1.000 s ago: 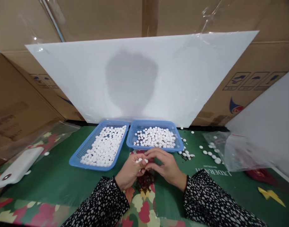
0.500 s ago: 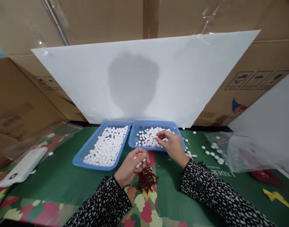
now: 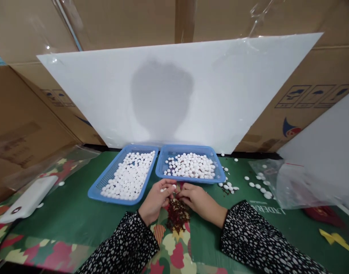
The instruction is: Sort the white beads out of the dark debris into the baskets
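My left hand (image 3: 157, 199) is curled around several small white round pieces (image 3: 174, 187), which show between thumb and fingers. Close beside its fingertips, my right hand (image 3: 199, 199) is pinched; anything in its fingertips is hidden. Under both hands lies a loose heap of dark reddish-brown bits (image 3: 177, 219). Just beyond them stands the right blue basket (image 3: 195, 179), holding many white round pieces (image 3: 193, 165) with some brown specks among them. To its left is a second blue basket (image 3: 106, 200), filled more fully with similar white pieces (image 3: 127, 179).
Loose white pieces (image 3: 258, 186) lie right of the baskets, near a clear plastic bag (image 3: 297, 186). Yellow scraps (image 3: 337, 239) are at the far right. A white device with a cable (image 3: 29, 199) lies on the left. A white board (image 3: 220, 95) stands behind.
My right hand has moved from above the right basket down and left, to the fingertips of my left hand. My left hand stays almost where it was, still holding white pieces.
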